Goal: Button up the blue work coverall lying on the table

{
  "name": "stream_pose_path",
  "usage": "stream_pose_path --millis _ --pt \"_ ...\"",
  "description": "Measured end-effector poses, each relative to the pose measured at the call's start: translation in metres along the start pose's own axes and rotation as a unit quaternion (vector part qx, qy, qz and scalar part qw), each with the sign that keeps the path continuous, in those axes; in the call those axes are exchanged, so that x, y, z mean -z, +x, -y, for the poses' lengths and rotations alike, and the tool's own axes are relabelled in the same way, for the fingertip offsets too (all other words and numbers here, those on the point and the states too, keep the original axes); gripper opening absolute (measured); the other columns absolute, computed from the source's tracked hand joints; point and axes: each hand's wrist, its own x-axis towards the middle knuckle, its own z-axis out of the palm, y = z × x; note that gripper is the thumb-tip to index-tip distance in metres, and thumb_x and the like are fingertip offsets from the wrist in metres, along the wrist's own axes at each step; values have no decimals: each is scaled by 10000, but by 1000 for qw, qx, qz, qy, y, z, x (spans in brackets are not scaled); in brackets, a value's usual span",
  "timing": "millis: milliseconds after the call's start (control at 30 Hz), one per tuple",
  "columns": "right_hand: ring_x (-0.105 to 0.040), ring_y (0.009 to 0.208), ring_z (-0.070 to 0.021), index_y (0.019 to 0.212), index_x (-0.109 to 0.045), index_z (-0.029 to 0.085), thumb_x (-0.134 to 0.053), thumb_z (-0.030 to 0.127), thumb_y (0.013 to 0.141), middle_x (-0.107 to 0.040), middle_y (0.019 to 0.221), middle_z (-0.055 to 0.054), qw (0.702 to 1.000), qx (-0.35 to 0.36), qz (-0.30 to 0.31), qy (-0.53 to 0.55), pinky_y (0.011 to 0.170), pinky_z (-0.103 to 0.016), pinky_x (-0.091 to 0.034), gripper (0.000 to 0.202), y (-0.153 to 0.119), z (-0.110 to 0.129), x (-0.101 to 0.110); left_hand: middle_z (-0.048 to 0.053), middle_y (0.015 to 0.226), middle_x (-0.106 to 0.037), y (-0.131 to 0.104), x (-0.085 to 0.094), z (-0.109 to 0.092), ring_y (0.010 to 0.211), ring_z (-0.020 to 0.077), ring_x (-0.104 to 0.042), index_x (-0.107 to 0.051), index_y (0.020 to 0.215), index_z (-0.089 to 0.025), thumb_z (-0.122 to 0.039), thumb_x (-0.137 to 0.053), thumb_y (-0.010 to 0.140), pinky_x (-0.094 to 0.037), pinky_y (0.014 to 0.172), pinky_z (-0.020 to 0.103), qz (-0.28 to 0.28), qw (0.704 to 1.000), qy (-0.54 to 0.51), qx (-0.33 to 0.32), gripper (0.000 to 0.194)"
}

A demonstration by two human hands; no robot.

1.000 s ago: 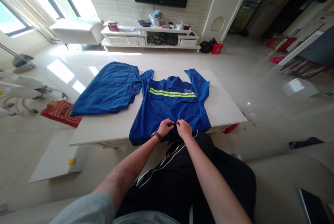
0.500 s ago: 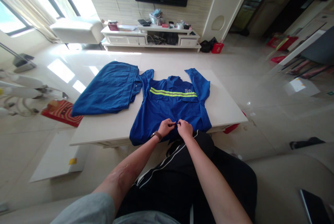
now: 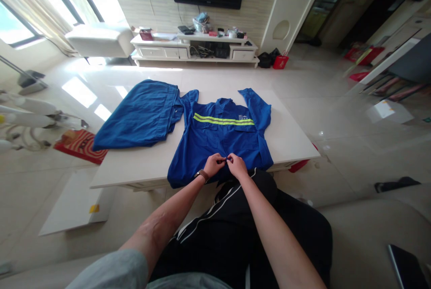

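A blue work jacket (image 3: 208, 140) with a yellow-and-grey reflective stripe across the chest lies front up on the white table, collar away from me. Its lower part reaches the near table edge. My left hand (image 3: 214, 164), with a brown-strapped watch on the wrist, pinches the jacket's front placket near the hem. Close beside it, my right hand (image 3: 237, 166) pinches the same placket, the fingertips almost meeting. Whether a button sits between the fingers is too small to tell. Left of the jacket, folded blue trousers (image 3: 141, 113) rest on the table.
The white table (image 3: 289, 131) stands before my knees. A red patterned bag (image 3: 81, 145) is on the floor at left, near a white box (image 3: 76, 203). A low TV cabinet (image 3: 161, 51) stands along the far wall. A dark flat device (image 3: 407, 266) lies on the sofa at right.
My right hand has shifted slightly left, closer to my left hand. The jacket and trousers lie as before.
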Motion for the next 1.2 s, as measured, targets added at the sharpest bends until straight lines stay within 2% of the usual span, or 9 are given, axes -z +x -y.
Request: stream_pose_path --millis 500,1200 --pt "-662 1018 -213 1106 -684 316 -474 291 983 -744 1130 -25 999 -19 6 -30 807 -281 -437 245 0 -1 -1 10 788 -644 -1 -1 1 722 130 -581 -834 946 -188 -190 -693 871 -425 697 254 8 1000 8 -8 160" --pt "-671 1002 -214 1117 -681 288 -460 282 993 -742 1131 -53 999 -20 11 -47 759 -280 -402 253 -2 3 1 17 799 -656 -1 -1 0 733 138 -588 -836 948 -197 -189 -682 866 -437 715 256 14 1000 22 -12 175"
